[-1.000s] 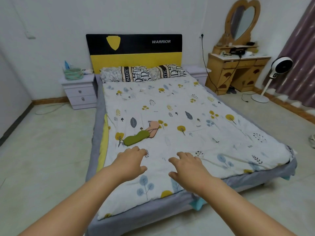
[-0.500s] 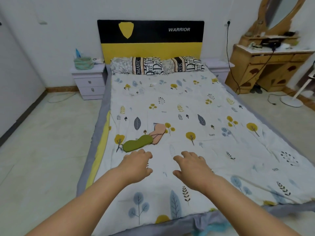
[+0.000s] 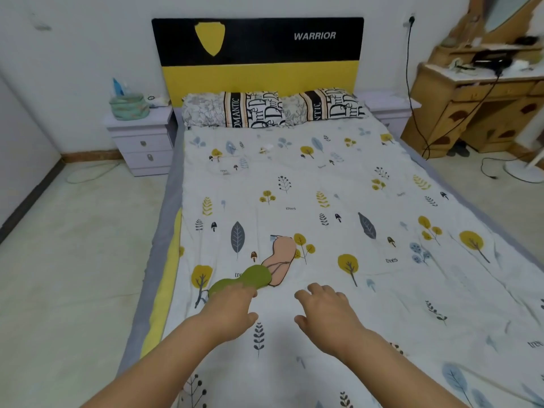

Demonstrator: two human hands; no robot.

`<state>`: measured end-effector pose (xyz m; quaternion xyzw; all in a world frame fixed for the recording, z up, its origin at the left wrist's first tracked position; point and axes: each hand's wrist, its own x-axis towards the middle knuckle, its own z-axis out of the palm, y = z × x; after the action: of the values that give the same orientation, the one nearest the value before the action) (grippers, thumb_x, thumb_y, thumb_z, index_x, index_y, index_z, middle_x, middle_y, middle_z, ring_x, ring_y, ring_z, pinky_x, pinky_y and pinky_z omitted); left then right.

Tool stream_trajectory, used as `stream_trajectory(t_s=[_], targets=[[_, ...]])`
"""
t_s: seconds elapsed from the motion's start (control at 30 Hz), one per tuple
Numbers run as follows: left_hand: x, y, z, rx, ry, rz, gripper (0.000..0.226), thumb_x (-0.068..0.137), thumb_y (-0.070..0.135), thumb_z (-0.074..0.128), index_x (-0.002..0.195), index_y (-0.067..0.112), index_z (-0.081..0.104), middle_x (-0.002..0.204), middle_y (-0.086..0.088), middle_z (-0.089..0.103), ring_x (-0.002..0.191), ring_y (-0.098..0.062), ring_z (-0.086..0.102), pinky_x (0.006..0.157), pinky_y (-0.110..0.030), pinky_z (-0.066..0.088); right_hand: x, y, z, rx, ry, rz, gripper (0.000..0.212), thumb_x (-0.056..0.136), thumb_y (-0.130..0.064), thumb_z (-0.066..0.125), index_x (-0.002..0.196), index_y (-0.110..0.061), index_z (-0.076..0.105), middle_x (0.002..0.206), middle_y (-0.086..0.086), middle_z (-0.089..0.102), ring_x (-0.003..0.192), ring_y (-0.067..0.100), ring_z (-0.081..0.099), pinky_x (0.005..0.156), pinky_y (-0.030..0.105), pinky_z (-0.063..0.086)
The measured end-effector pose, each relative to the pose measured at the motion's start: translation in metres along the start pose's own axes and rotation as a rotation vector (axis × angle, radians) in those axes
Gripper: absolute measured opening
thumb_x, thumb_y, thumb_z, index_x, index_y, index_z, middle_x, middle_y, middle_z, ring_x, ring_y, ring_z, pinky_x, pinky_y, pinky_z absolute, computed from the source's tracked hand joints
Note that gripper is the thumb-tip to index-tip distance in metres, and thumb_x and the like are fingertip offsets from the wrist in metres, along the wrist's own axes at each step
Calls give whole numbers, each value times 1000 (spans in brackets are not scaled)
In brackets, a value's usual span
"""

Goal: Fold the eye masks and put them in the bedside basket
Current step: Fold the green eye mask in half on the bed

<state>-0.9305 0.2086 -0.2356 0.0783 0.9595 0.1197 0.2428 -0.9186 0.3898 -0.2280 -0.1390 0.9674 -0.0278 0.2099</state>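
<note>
Both grips spread and empty, left hand (image 3: 232, 312) fingertips over green eye mask (image 3: 244, 280) near the bed's (image 3: 164, 260) left edge.

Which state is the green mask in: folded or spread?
Spread: the green mask lies flat at full length on the bed, both lobes showing.

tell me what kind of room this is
A bedroom, it seems: a bed with a black-and-yellow headboard and pillows, a nightstand carrying a green basket, and a wooden dressing table against the far wall.
</note>
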Motion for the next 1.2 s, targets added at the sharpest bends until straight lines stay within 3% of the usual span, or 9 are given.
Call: stream_trajectory(t_s=[0.13, 0.3, 0.5, 0.7, 0.93, 1.1, 1.2], targets=[[34, -18, 9, -46, 9, -9, 50, 86, 29, 53, 133, 21, 40, 137, 0, 46, 123, -20, 44, 97, -27, 38, 45, 2, 11, 0, -17, -29, 39, 95, -30, 39, 129, -12, 43, 126, 12, 50, 115, 31, 45, 95, 41, 37], [76, -43, 33, -66, -57, -142, 41, 88, 30, 48, 126, 15, 45, 136, -5, 45, 121, -20, 44, 91, -25, 37, 107, 3, 33, -15, -56, -80, 38, 95, -28, 39, 129, -11, 42, 126, 13, 50, 115, 32, 46, 94, 42, 38], [126, -70, 72, -73, -113, -267, 40, 90, 28, 44, 127, 14, 42, 132, -9, 49, 118, -26, 49, 94, -35, 42, 172, -3, 83, -4, -127, -127, 38, 95, -28, 38, 130, -11, 38, 131, 14, 46, 118, 31, 42, 96, 41, 36], [173, -95, 114, -83, -65, -364, 27, 88, 20, 44, 113, 8, 46, 122, -12, 51, 108, -29, 52, 84, -36, 44, 236, -7, 132, 46, -79, -124, 35, 94, -31, 40, 124, -14, 41, 127, 11, 46, 116, 29, 41, 93, 38, 36], [228, -131, 162, -65, 153, -411, 47, 88, 24, 43, 134, 15, 36, 140, -13, 38, 125, -31, 38, 99, -41, 38, 307, -16, 182, -39, 32, -186, 49, 95, -36, 37, 138, -16, 28, 145, 13, 31, 133, 34, 28, 105, 45, 30], [252, -159, 189, -30, 184, -435, 53, 93, 29, 37, 143, 28, 20, 156, -15, 12, 141, -36, 16, 110, -51, 26, 341, -20, 209, -127, 69, -269, 53, 98, -35, 29, 146, -19, 12, 157, 10, 14, 143, 35, 11, 113, 50, 19], [255, -171, 201, -33, 158, -450, 57, 94, 31, 36, 146, 26, 12, 154, -15, 15, 141, -35, 16, 109, -51, 28, 352, -20, 218, -171, 45, -281, 55, 98, -34, 30, 147, -20, 9, 156, 8, 19, 144, 33, 12, 113, 54, 15]])
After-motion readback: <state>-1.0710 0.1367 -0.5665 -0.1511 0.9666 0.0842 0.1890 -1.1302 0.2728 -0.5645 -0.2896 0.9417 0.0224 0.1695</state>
